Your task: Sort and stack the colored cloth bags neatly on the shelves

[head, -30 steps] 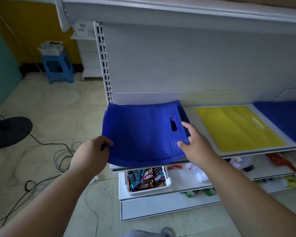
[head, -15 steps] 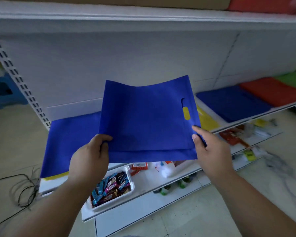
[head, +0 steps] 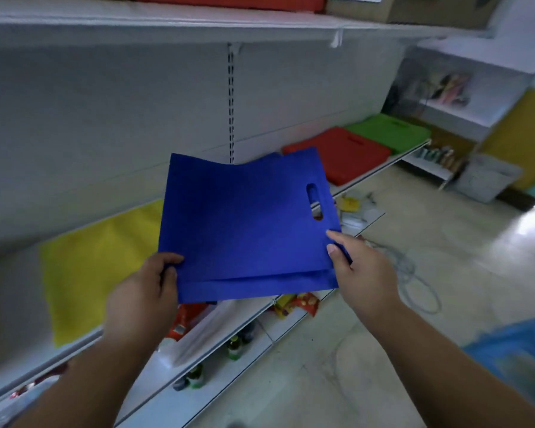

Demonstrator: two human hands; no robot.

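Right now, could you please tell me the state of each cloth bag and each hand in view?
Blue cloth bag: held up off the shelf.
Yellow cloth bag: flat on shelf.
Red cloth bag stack: on shelf.
Green cloth bag stack: on shelf.
Left hand: gripping blue bag.
Right hand: gripping blue bag.

snack packets (head: pixel 294 304), bottles (head: pixel 233 349), floor cable (head: pixel 414 282)

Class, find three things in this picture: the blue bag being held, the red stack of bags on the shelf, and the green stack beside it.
blue bag (head: pixel 244 223): head view, middle of its front face.
red stack (head: pixel 343 156): head view, top surface.
green stack (head: pixel 389 132): head view, top surface.
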